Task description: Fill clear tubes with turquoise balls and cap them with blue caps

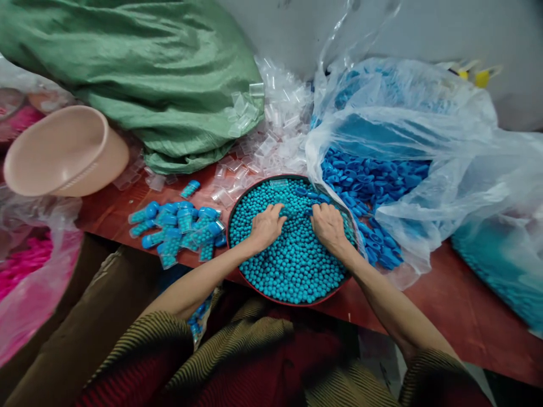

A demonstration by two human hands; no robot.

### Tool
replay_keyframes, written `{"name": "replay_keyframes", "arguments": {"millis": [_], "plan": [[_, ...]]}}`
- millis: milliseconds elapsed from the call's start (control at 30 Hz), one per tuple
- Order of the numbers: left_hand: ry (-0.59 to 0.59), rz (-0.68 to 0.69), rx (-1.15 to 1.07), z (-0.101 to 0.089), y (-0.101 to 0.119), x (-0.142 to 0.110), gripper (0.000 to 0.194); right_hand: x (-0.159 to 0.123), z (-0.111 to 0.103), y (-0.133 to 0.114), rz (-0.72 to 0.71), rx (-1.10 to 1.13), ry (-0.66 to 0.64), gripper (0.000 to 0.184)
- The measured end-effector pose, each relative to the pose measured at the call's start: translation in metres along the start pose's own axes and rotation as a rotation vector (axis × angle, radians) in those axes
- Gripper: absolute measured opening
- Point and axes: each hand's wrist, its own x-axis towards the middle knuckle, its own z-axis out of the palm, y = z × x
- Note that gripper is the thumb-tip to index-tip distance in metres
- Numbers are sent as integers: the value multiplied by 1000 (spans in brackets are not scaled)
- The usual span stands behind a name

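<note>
A round, dark-rimmed tray (292, 304) full of small turquoise beads (292, 265) is in front of me. My left hand (268, 227) is over the beads left of the middle, its fingers curled towards the thumb; what they hold, if anything, is hard to see. My right hand (330, 227) reaches in from the right with bent fingers, touching the beads beside a few blue caps (316, 196) at the tray's far edge. Its grip is hidden too. A small clear piece (279, 183) lies on the beads at the back.
Left of the tray is a pile of bead-filled clear tubes with blue caps (180, 226). Empty clear tubes (271, 141) heap behind, beside a green sack (169, 85). A plastic bag (407, 135) spills blue caps at right. A beige tub (68, 152) stands left on the red table (475, 305).
</note>
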Motion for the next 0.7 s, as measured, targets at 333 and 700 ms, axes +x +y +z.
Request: {"name": "replay_keyframes", "arguments": {"millis": [333,700], "plan": [[-56,-84,42,17,13,18,36,7,-11,12,63,145,-101,23],[-188,-87,111,17,13,23,35,-19,3,3,-168,253,-223,32]]}}
